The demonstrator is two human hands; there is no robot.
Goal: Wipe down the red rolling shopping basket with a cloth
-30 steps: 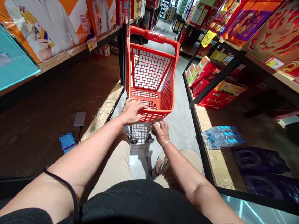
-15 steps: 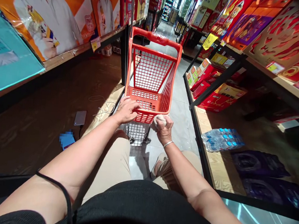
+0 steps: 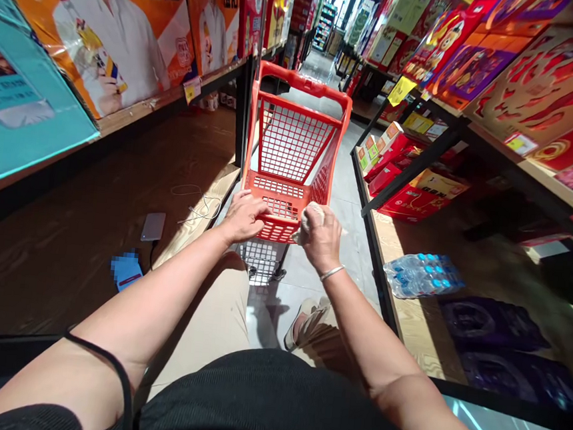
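A red plastic shopping cart (image 3: pixel 292 145) with grid walls stands on the floor in front of me, nothing in its basket. My left hand (image 3: pixel 244 217) grips the near left corner of its rim, fingers curled over the edge. In my right hand (image 3: pixel 322 238) is a bunched whitish cloth (image 3: pixel 312 214), pressed at the near right corner of the rim. My right palm hides part of the cloth and of that corner. A bracelet (image 3: pixel 332 272) circles my right wrist.
Shelves flank me closely. On the left lower shelf (image 3: pixel 199 234) lie a power bank (image 3: pixel 153 227), a white cable and a blurred blue item (image 3: pixel 126 269). At right are a pack of water bottles (image 3: pixel 424 275), dark purple packs (image 3: pixel 495 323) and red gift boxes (image 3: pixel 421 195).
My right hand has moved forward and slightly right with the cloth, up onto the rim's near right corner. My left hand keeps its grip on the cart. The view has shifted slightly.
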